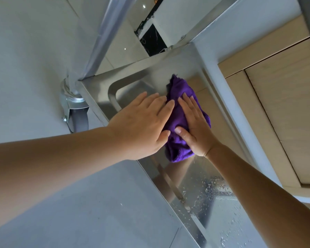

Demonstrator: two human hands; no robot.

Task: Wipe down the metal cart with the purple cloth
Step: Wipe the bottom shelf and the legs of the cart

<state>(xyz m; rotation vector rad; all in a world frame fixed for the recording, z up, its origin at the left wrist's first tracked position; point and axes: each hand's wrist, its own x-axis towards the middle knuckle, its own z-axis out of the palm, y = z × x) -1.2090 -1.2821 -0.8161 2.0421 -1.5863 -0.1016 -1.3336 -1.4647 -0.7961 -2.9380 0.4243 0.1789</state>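
Mid-wipe on lower shelf of metal cart [168,72]. Purple cloth [179,111] bunched, flat on shelf surface near far corner, just beside raised rim. Right hand [195,126] flat on cloth, fingers straight, thumb spread, pressing down, no curl round fabric. Left hand [143,124] flat too, fingers straight, tips overlapping cloth's left edge, palm over shelf rim; pressing or just steadying, hard to tell from this angle. Water droplets [215,188] beading on near stretch of shelf, so that part likely not dried yet. Area round cloth looks dry and streak-free, probably done. Upright post [104,36] and caster wheel [79,117] in view at corner, no sign either way of wiping. Upper shelves out of view. Judged roughly partway: far corner handled, wet near section and rest of frame left.
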